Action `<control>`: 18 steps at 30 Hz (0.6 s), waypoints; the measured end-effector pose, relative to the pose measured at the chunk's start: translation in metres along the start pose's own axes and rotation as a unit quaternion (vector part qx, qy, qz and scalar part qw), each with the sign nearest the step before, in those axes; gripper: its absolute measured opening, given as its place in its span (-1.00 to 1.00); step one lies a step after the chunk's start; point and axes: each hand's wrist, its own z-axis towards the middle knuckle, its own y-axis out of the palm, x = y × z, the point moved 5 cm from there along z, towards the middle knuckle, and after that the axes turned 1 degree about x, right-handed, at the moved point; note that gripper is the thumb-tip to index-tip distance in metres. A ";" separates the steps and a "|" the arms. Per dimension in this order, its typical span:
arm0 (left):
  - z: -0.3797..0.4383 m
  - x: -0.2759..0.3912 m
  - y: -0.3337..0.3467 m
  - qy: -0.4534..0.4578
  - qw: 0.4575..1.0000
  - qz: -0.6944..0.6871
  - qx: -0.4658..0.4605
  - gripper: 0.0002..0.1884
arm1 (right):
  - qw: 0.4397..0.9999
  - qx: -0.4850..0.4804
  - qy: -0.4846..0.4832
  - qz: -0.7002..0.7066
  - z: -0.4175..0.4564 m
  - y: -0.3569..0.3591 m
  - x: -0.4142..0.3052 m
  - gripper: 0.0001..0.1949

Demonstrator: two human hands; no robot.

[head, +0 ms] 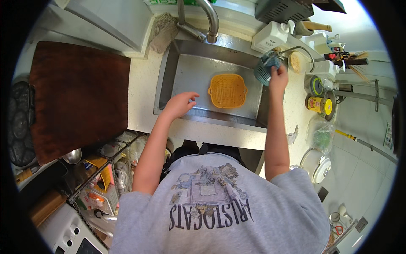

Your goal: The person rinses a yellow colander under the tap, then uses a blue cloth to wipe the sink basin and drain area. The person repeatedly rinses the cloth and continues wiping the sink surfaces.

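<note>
An orange-yellow plastic basket (227, 91) with two small side handles stands in the stainless steel sink (193, 70). My left hand (180, 104) hovers over the sink's front left part, fingers apart and holding nothing. At the sink's right edge, my right hand (279, 77) pinches a crumpled blue-grey cloth (272, 59). This cloth is at the top of a teal perforated caddy (262, 72), which sits by the right wall of the sink. Whether the cloth is partly inside the caddy I cannot tell.
The metal faucet (213, 30) arches over the sink's back edge. A brown cloth (164, 33) lies left of it. White pump bottles (269, 37), a yellow-labelled jar (318, 105) and a white lidded pot (315, 166) line the right counter. A dark wooden board (81, 98) is at left.
</note>
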 end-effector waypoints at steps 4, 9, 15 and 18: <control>0.012 -0.029 0.039 -0.014 0.994 0.092 -0.055 -0.61 | 0.996 -0.093 0.015 0.004 0.012 0.006 0.010 -0.74; 0.040 -0.043 0.086 -0.063 0.991 0.087 -0.081 -0.55 | 0.955 -0.273 0.044 -0.111 -0.048 0.037 0.082 -0.69; 0.087 -0.059 0.130 -0.172 0.978 0.120 -0.009 -0.47 | 0.961 -0.170 0.182 -0.120 -0.098 0.016 0.145 -0.71; 0.117 -0.063 0.138 -0.208 0.976 0.064 0.024 -0.45 | 0.953 -0.127 0.250 -0.115 -0.110 -0.007 0.200 -0.78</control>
